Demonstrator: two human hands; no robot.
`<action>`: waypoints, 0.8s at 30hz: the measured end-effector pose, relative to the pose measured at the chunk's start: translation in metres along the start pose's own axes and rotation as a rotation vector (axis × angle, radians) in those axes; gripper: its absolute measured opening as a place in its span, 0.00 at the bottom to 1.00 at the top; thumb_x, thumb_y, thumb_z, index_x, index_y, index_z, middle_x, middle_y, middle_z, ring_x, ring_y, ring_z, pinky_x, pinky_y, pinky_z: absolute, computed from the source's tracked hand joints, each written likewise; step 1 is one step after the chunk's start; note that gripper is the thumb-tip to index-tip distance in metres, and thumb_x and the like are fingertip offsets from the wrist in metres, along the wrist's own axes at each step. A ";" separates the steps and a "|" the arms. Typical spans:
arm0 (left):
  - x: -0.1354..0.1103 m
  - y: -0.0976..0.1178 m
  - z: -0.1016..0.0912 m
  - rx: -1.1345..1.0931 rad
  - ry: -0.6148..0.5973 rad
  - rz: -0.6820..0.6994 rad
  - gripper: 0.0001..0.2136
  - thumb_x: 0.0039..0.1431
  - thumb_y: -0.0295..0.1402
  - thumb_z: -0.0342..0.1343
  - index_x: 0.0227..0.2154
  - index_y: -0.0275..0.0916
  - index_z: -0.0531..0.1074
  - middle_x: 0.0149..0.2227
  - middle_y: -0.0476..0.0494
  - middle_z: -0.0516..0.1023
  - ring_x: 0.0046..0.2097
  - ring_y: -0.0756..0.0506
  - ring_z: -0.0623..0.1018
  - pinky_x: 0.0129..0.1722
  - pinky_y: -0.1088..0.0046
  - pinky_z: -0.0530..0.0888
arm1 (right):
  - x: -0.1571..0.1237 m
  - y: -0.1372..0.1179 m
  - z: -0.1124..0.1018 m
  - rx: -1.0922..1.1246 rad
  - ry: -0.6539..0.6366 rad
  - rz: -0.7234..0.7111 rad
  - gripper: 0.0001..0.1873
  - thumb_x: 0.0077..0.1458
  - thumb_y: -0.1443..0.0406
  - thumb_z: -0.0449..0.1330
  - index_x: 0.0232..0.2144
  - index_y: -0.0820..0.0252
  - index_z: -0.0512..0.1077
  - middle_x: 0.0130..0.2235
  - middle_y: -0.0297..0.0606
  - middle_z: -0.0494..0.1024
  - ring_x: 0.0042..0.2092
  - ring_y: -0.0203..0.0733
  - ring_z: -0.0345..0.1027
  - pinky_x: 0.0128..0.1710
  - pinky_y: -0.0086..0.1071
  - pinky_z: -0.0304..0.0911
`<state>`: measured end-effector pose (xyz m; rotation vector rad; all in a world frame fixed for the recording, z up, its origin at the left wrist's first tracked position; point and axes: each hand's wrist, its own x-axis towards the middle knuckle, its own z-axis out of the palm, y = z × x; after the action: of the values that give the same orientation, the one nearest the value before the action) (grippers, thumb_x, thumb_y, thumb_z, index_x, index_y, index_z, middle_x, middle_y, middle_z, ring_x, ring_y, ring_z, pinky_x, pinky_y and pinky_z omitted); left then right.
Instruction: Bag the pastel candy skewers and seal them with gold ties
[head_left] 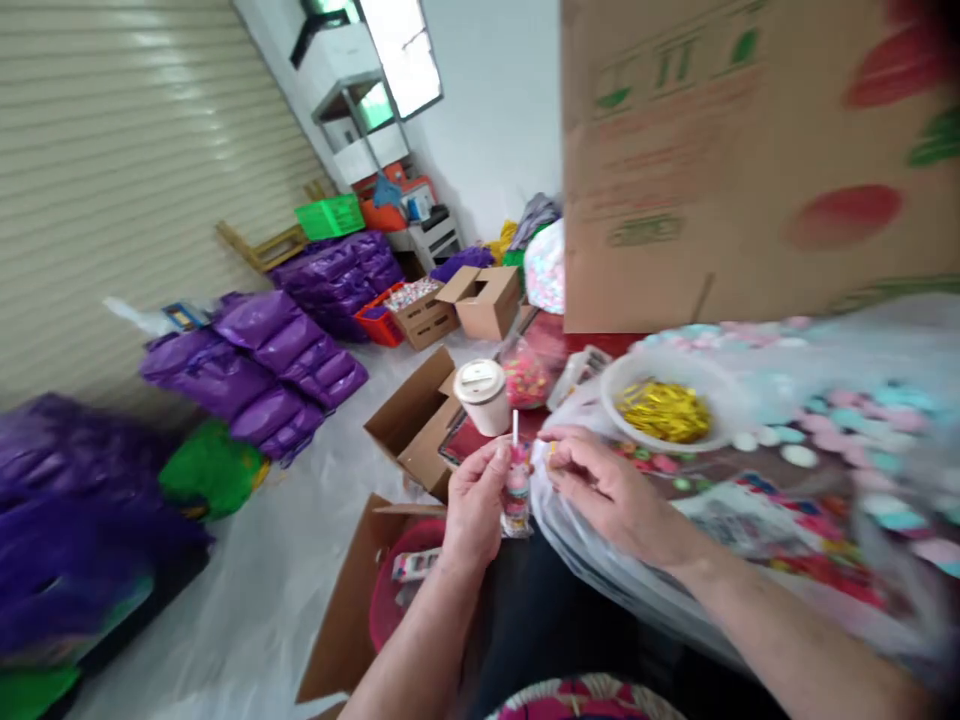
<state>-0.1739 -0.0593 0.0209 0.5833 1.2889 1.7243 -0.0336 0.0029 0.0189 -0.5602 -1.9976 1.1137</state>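
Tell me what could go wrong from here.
The left hand pinches the packet near its top; a slip might drop it. The cup stands just beyond that hand, so a bump might tip it. The bowl of gold strips sits near the right hand and might get knocked.

Over there, the lone view looks from the head, forward and down, tilted: left hand (pixel 476 495) and right hand (pixel 607 485) close mid-frame, window (pixel 405 60) far at top.

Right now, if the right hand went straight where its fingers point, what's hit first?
Likely the upper part of the clear packet held in the left hand; the fingers of the right hand point that way, though depth is hard to judge.
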 end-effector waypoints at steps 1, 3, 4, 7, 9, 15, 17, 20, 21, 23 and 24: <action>-0.004 -0.008 0.017 0.050 -0.066 -0.013 0.17 0.44 0.42 0.67 0.33 0.35 0.78 0.22 0.50 0.74 0.22 0.54 0.70 0.24 0.79 0.68 | -0.009 -0.003 -0.012 -0.012 0.047 -0.034 0.05 0.58 0.68 0.51 0.29 0.58 0.66 0.35 0.36 0.73 0.37 0.37 0.67 0.37 0.29 0.62; -0.010 -0.023 0.047 0.148 -0.176 -0.054 0.19 0.47 0.45 0.64 0.38 0.36 0.78 0.21 0.51 0.72 0.22 0.54 0.68 0.23 0.80 0.66 | -0.027 -0.003 -0.032 -0.024 0.140 -0.035 0.08 0.57 0.69 0.51 0.27 0.58 0.65 0.29 0.33 0.70 0.31 0.35 0.64 0.33 0.28 0.61; -0.013 -0.028 0.060 0.183 -0.229 -0.082 0.21 0.50 0.46 0.62 0.41 0.37 0.77 0.21 0.52 0.71 0.22 0.54 0.67 0.23 0.80 0.65 | -0.035 -0.001 -0.041 -0.015 0.195 0.000 0.08 0.57 0.69 0.51 0.26 0.58 0.65 0.26 0.32 0.68 0.28 0.34 0.62 0.30 0.27 0.60; -0.017 -0.035 0.088 0.292 -0.505 -0.157 0.19 0.54 0.48 0.57 0.40 0.37 0.75 0.25 0.50 0.71 0.26 0.52 0.69 0.26 0.78 0.67 | -0.060 0.008 -0.069 0.060 0.287 0.130 0.08 0.59 0.65 0.52 0.28 0.58 0.66 0.26 0.32 0.70 0.27 0.33 0.64 0.28 0.26 0.61; -0.017 -0.033 0.101 0.396 -0.727 -0.197 0.16 0.55 0.45 0.56 0.34 0.35 0.75 0.29 0.47 0.72 0.32 0.50 0.70 0.32 0.76 0.68 | -0.074 0.010 -0.087 0.069 0.292 0.169 0.07 0.59 0.64 0.52 0.29 0.58 0.66 0.26 0.31 0.71 0.26 0.33 0.65 0.27 0.26 0.62; -0.023 -0.038 0.127 0.670 -1.042 -0.305 0.10 0.55 0.40 0.55 0.28 0.36 0.72 0.28 0.49 0.71 0.33 0.48 0.69 0.34 0.74 0.66 | -0.100 0.005 -0.123 -0.221 0.355 0.173 0.08 0.57 0.64 0.54 0.26 0.58 0.68 0.24 0.31 0.71 0.26 0.33 0.65 0.27 0.26 0.61; -0.025 -0.048 0.127 0.677 -0.978 -0.373 0.09 0.53 0.38 0.56 0.28 0.37 0.72 0.28 0.50 0.71 0.32 0.48 0.69 0.33 0.74 0.66 | -0.112 0.016 -0.133 -0.229 0.405 0.266 0.09 0.58 0.62 0.53 0.28 0.58 0.68 0.24 0.31 0.72 0.25 0.34 0.66 0.27 0.26 0.62; -0.024 -0.062 0.116 0.618 -0.767 -0.497 0.10 0.51 0.39 0.55 0.25 0.37 0.71 0.24 0.49 0.71 0.29 0.48 0.71 0.29 0.75 0.66 | -0.136 0.042 -0.154 -0.488 0.533 0.391 0.11 0.59 0.61 0.50 0.31 0.59 0.69 0.26 0.35 0.74 0.27 0.37 0.68 0.27 0.29 0.65; -0.024 -0.064 0.110 0.581 -0.721 -0.508 0.11 0.51 0.40 0.55 0.24 0.36 0.71 0.22 0.49 0.71 0.28 0.48 0.72 0.28 0.75 0.66 | -0.145 0.050 -0.161 -0.617 0.524 0.406 0.11 0.57 0.61 0.50 0.30 0.59 0.70 0.27 0.38 0.75 0.29 0.40 0.69 0.29 0.31 0.65; -0.022 -0.067 0.098 0.499 -0.693 -0.497 0.12 0.51 0.41 0.55 0.24 0.35 0.70 0.22 0.47 0.72 0.27 0.48 0.74 0.29 0.74 0.68 | -0.164 0.058 -0.172 -0.762 0.484 0.426 0.10 0.55 0.63 0.52 0.32 0.59 0.72 0.36 0.44 0.77 0.38 0.45 0.71 0.38 0.36 0.66; -0.022 -0.068 0.093 0.469 -0.676 -0.486 0.13 0.51 0.42 0.56 0.24 0.35 0.70 0.23 0.47 0.73 0.27 0.48 0.74 0.30 0.73 0.69 | -0.174 0.058 -0.176 -0.805 0.484 0.425 0.11 0.55 0.62 0.52 0.34 0.60 0.73 0.41 0.47 0.77 0.43 0.48 0.70 0.42 0.38 0.65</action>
<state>-0.0656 -0.0251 -0.0068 0.9300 1.1930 0.7221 0.2129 0.0057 -0.0442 -1.5586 -1.8629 0.2743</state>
